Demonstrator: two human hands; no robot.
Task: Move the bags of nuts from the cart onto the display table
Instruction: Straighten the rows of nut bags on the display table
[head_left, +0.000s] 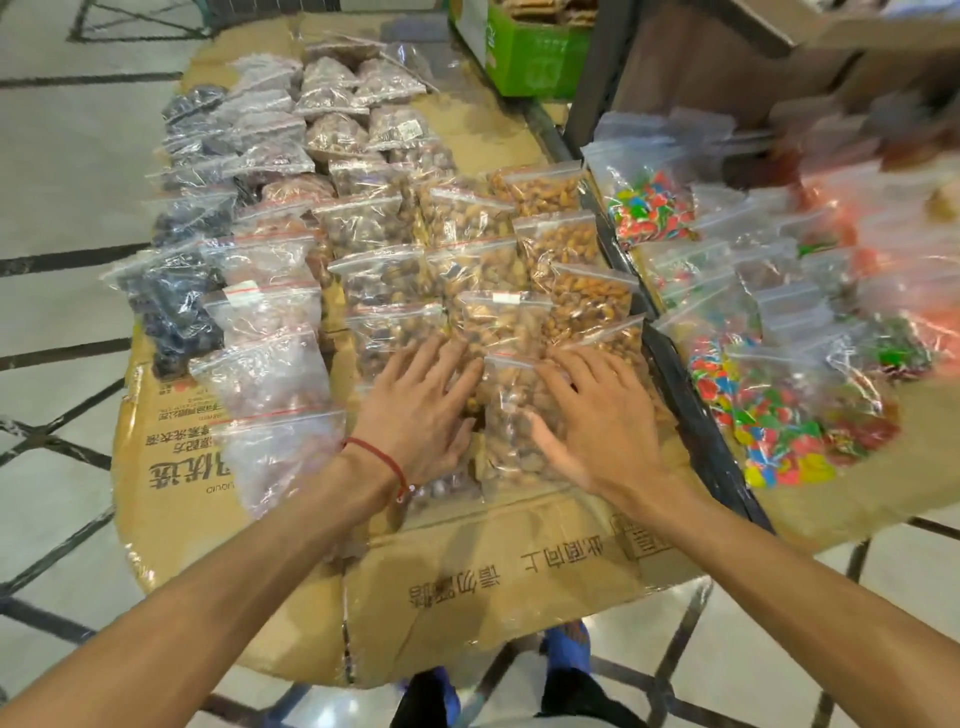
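Lower centre: left hand (421, 410) and right hand (597, 415) flat, fingers spread, pressing nearest bag of nuts (514, 426) on cardboard-covered display table (493, 587); nothing gripped. Centre: many nut bags already in rows, task seems well advanced. Cart not visible. Right: candy bags (769, 410). Top: green box (535, 57).

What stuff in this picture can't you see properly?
Head view:
- Upper right corner: motion blur, so those bags are unclear.
- Bag of nuts: partly covered by the left hand and right hand.
- Green box: cut off by the top edge.
- White label: print too small to read.
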